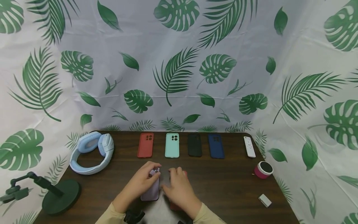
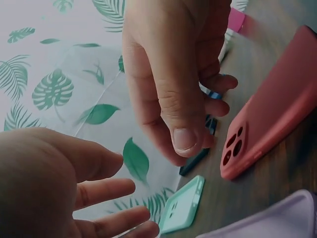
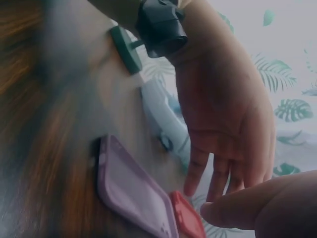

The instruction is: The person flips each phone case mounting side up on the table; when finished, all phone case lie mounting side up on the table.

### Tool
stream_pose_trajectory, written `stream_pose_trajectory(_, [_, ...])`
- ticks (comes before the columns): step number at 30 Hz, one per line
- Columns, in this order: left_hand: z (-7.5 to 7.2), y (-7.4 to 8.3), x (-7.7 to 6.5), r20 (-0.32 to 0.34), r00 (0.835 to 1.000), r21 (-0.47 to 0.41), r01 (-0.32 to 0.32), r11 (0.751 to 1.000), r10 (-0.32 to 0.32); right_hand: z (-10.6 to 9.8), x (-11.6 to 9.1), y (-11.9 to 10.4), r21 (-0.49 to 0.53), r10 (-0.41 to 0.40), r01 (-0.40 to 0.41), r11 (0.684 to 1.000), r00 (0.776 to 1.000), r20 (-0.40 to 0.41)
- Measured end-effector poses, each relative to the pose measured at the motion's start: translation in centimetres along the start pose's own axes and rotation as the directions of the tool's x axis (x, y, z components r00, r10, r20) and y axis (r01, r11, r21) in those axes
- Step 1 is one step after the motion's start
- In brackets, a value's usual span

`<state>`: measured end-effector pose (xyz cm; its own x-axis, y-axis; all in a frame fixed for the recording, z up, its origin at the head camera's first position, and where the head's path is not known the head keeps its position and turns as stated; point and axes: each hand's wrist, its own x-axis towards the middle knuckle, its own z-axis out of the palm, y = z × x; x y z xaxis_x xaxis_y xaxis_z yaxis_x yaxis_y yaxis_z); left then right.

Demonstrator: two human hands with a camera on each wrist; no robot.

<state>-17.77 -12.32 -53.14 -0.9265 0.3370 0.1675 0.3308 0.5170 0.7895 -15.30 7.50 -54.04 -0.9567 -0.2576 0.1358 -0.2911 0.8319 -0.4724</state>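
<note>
My left hand (image 1: pixel 140 181) hovers over a purple phone case (image 1: pixel 151 192), fingers spread and relaxed, covering part of it. To its right, my right hand (image 1: pixel 179 188) hangs loosely curled above a coral-red phone case (image 2: pixel 280 111), which is largely hidden beneath it in the head view. Neither hand holds anything; in the left wrist view both are raised off the cases. Both cases lie flat, side by side. Behind them lie a red case (image 1: pixel 145 145), a mint case (image 1: pixel 172 147), a black case (image 1: pixel 194 146) and a dark blue case (image 1: pixel 216 147).
Light blue headphones (image 1: pixel 96 169) and a dark green desk lamp (image 1: pixel 62 197) stand on the left of the wooden table (image 1: pixel 223 186). On the right are a white remote (image 1: pixel 249 147), a pink round device (image 1: pixel 263 171) and a small white box (image 1: pixel 264 200). A leaf-patterned cloth (image 1: pixel 181 102) hangs behind.
</note>
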Motion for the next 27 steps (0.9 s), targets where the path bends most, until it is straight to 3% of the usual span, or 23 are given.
stream_pose_trajectory(7, [1.1, 0.7, 1.2, 0.058, 0.998, 0.085, 0.017, 0.996, -0.022, 0.2, -0.8, 1.2, -0.021, 0.025, -0.025, 0.999, 1.000, -0.010])
stream_pose_trajectory(14, [2.5, 1.4, 2.7, 0.137, 0.990, 0.090, 0.015, 0.996, -0.027, 1.3, -1.5, 2.4, -0.145, 0.038, -0.044, 0.988, 0.998, -0.045])
stream_pose_trajectory(18, [3.7, 1.5, 3.6, 0.181, 0.983, 0.143, -0.008, 0.990, -0.018, 1.4, -1.9, 2.8, -0.193, 0.032, -0.041, 0.980, 0.998, -0.046])
stream_pose_trajectory(27, [5.3, 1.3, 3.7, 0.231, 0.973, 0.204, -0.020, 0.979, -0.029, 2.3, -2.3, 3.2, -0.191, 0.070, -0.069, 0.979, 0.998, -0.002])
